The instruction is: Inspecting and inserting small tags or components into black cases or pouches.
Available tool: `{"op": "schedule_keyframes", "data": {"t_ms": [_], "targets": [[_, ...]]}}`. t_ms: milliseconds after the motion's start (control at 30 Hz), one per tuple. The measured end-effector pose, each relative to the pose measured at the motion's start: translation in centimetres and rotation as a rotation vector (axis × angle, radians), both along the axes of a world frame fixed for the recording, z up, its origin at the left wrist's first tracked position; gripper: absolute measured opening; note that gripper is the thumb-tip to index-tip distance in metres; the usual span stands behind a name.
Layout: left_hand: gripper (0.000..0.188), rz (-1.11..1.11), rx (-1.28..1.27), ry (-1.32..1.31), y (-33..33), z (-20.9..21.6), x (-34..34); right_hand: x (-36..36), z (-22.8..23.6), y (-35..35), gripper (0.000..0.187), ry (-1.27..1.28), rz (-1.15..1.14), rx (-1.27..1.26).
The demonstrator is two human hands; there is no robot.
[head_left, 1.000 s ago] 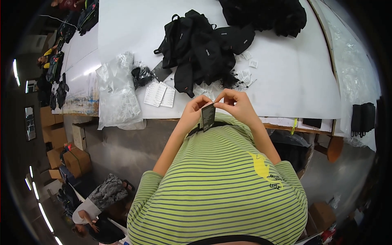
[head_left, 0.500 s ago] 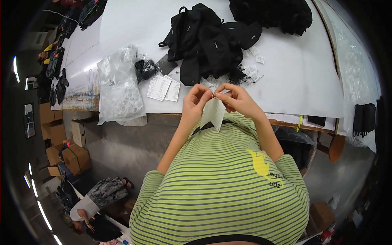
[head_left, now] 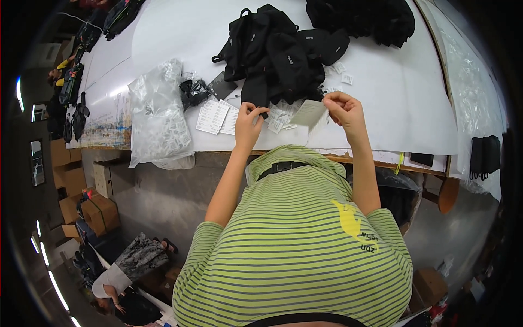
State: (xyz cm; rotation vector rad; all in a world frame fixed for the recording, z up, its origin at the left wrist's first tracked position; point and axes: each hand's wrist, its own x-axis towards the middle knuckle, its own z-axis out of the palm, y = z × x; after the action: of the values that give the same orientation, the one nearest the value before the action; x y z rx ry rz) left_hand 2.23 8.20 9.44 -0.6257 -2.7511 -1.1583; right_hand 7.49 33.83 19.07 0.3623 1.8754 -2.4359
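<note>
My left hand [head_left: 249,124] is closed at the near end of a black fabric pouch [head_left: 255,91], thumb and finger pinching its edge. To the right, my right hand [head_left: 346,113] pinches a pale paper tag [head_left: 308,113] near its upper right side; the tag hangs tilted and a little blurred above the table. Whether a string runs from the tag into the fingers is too small to tell. Behind both hands lies a heap of black pouches [head_left: 289,60]. Small white labels [head_left: 279,121] lie loose between my hands, and printed white cards [head_left: 212,116] rest left of my left hand.
On the white table [head_left: 392,103], a clear plastic bag of small labels [head_left: 160,117] lies left, beside a bundle of black cords [head_left: 194,92]. Another black pile [head_left: 370,19] sits at the far right. Behind me at lower left are cardboard boxes [head_left: 101,212] and another person [head_left: 131,270].
My hands have moved apart. The right one has carried the tag up and rightward over the table; the left has gone slightly left and taken hold of a black pouch's edge.
</note>
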Motion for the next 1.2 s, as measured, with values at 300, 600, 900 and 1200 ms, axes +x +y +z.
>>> {"op": "schedule_keyframes", "data": {"t_ms": [300, 600, 900, 1200], "targets": [[0.011, 0.306, 0.342, -0.26, 0.2, 3.5, 4.7, -0.7, -4.1, -5.0, 0.01, 0.177, 0.235, 0.637], [0.016, 0.378, 0.615, -0.699, 0.3, 4.4, 5.3, -1.0, -5.9, -7.3, 0.011, 0.44, 0.414, 0.758], [0.017, 0.351, 0.656, -0.796, 1.4, 4.4, 4.8, -0.9, -5.3, -6.3, 0.013, 0.377, 0.333, 0.791], [0.022, 0.22, 0.486, -0.721, 0.9, 2.9, 4.1, -2.1, -6.3, -4.4, 0.013, 0.249, 0.461, 0.666]]}}
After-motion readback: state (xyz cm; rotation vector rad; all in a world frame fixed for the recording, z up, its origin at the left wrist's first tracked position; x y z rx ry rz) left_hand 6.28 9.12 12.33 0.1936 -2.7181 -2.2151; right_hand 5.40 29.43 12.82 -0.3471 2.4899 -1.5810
